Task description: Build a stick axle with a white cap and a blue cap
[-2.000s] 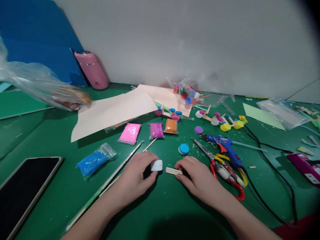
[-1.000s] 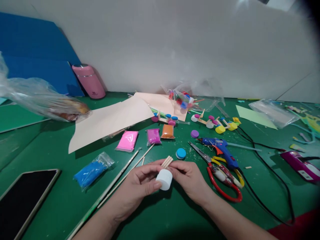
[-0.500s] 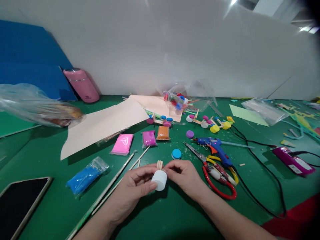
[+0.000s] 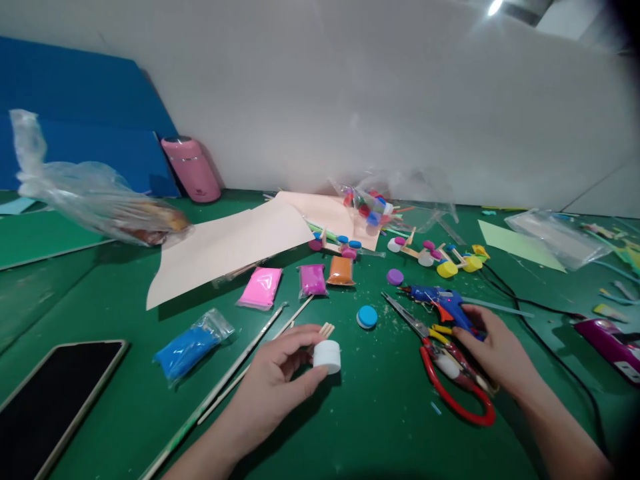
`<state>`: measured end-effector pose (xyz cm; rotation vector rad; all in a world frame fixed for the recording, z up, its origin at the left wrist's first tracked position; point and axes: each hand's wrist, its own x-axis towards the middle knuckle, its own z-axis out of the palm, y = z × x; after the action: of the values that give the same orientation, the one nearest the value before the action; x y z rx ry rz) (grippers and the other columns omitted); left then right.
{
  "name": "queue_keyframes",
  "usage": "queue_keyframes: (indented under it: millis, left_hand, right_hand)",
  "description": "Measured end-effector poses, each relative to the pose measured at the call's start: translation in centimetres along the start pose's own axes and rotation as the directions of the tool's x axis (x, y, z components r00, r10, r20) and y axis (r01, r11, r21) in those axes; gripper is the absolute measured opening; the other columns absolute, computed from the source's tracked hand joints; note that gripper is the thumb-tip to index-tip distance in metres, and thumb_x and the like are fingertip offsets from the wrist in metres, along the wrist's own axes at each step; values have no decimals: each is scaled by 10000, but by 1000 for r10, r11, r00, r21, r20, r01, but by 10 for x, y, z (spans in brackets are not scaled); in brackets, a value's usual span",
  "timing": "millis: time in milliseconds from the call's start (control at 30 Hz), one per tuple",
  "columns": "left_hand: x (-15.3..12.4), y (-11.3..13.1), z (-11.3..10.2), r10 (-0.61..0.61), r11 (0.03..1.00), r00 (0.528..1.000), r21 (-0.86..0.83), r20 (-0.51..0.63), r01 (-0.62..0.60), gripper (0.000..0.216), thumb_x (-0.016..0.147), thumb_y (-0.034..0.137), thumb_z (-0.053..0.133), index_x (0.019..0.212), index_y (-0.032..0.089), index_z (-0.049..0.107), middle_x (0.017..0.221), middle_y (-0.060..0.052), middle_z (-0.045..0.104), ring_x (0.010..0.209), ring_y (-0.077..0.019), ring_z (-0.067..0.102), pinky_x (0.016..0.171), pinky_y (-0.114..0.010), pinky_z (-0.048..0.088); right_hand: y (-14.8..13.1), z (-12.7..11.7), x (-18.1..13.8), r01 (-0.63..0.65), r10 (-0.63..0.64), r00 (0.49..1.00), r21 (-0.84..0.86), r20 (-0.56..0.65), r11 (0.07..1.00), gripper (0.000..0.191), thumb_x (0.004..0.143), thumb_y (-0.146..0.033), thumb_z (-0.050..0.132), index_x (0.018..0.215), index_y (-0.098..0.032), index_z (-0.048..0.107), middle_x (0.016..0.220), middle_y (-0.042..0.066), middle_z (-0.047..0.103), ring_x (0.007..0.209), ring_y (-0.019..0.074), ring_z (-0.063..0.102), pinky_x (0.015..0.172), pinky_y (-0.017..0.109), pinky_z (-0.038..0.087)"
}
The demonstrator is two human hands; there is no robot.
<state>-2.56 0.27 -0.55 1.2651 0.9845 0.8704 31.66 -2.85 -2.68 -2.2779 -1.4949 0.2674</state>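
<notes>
Between its thumb and fingers, my left hand (image 4: 287,370) holds a white bottle cap (image 4: 327,356) with a few short wooden sticks (image 4: 327,329) jutting up behind it. Over at the right, my right hand (image 4: 493,343) has its thumb and fingers around the handle of a blue hot glue gun (image 4: 440,301), which lies on the table with its nozzle facing left. Red-handled scissors (image 4: 457,393) lie beside that hand, along with yellow-handled pliers (image 4: 443,333) that are partly covered. A blue cap (image 4: 367,317) rests between my hands.
Small wheeled stick models (image 4: 425,253) stand at the back. Clay packets in pink (image 4: 260,287), purple (image 4: 313,280), orange (image 4: 341,271) and blue (image 4: 193,347) lie left of centre. A phone (image 4: 55,407), long sticks (image 4: 220,387), a pink flask (image 4: 193,170) and a black cord (image 4: 545,313) surround the work.
My right hand has left the white cap and moved right to the glue gun's handle. My left hand still holds the cap and sticks. The view has shifted slightly.
</notes>
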Motion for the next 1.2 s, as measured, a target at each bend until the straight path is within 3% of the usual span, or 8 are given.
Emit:
queue_keyframes:
  millis: [167,300,400,433,533,800,933,1200]
  left_hand:
    - [-1,1,1,36,995,999,88,26,-38,228,661,163,638,885,194,665,1053,-86,599,972,-213,567,803,-300,484]
    - [0,2,0,13,998,1000,57,25,-14,222,658,160,643,876,196,666,1054,-81,595,970,-209,568,815,-299,481]
    - [0,0,0,-34,998,999,-46,25,35,230,643,168,669,872,191,665,1068,-78,593,960,-206,576,824,-300,478]
    - [0,0,-1,-51,995,998,-87,33,54,235,640,172,676,874,191,664,1075,-75,593,965,-204,576,832,-299,474]
    - [-2,-1,-1,-83,982,995,-167,51,90,246,639,173,690,883,191,662,1083,-67,593,1001,-202,560,867,-293,453]
    - [-3,3,1,-91,978,995,-185,47,98,266,606,194,712,869,186,669,1062,-75,594,920,-211,595,807,-309,492]
    - [-4,2,1,-44,985,998,-168,43,51,238,623,152,689,858,189,671,1054,-67,585,973,-204,574,842,-292,475]
    - [-4,4,1,-7,996,998,-85,62,13,253,641,128,659,888,179,663,1056,-80,578,992,-204,567,856,-294,470]
  right_hand:
    - [5,2,9,-103,102,991,5,82,995,375,677,-395,517,982,-181,563,831,79,644,740,278,599,660,376,445]
    - [0,-15,7,-146,142,989,144,37,979,376,665,-423,514,948,-178,544,881,89,625,818,289,576,704,383,445]
    - [-16,-32,-8,-262,114,955,600,273,756,341,666,-428,565,922,-209,510,693,31,597,649,225,578,554,309,463]
    - [-24,-36,-14,-308,45,922,657,385,688,327,675,-418,581,915,-209,509,633,12,564,573,197,551,490,282,442]
    - [-56,-40,-32,-296,-124,879,732,460,614,343,691,-401,609,947,-205,493,613,-8,534,534,149,502,467,238,404]
    - [-109,-20,-58,-177,-144,914,691,380,701,384,725,-446,576,1009,-216,459,539,-53,431,481,129,442,446,231,380]
    - [-109,-21,-64,-140,-136,923,644,360,752,263,732,-429,563,902,-230,528,538,-37,469,486,130,439,435,216,376]
    - [-92,-20,-63,-5,-255,853,495,455,869,194,816,-413,477,907,-242,493,659,-6,489,613,158,488,479,217,401]
